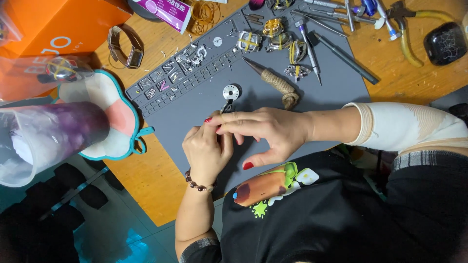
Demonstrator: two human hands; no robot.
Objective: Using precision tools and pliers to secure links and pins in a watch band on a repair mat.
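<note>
Two hands meeting over grey work mat point(273, 112) on wooden tabletop point(146, 180). Head view: left hand point(207, 151), beaded bracelet at wrist, fingers curled shut; what sits inside, cannot tell. Right hand point(263, 129) pressed against it, fingertips pinched on small dark tool point(227, 105). Tool tip just beside round metal watch part point(231, 92) lying on mat. Cord-wrapped awl point(278, 84) near, above right hand.

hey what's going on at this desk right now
A person sits at a wooden desk with both hands together over a grey work mat. The left hand and right hand pinch something small that I cannot make out, just below a small round metal part. Watch cases, screwdrivers and yellow-handled pliers lie beyond.
</note>
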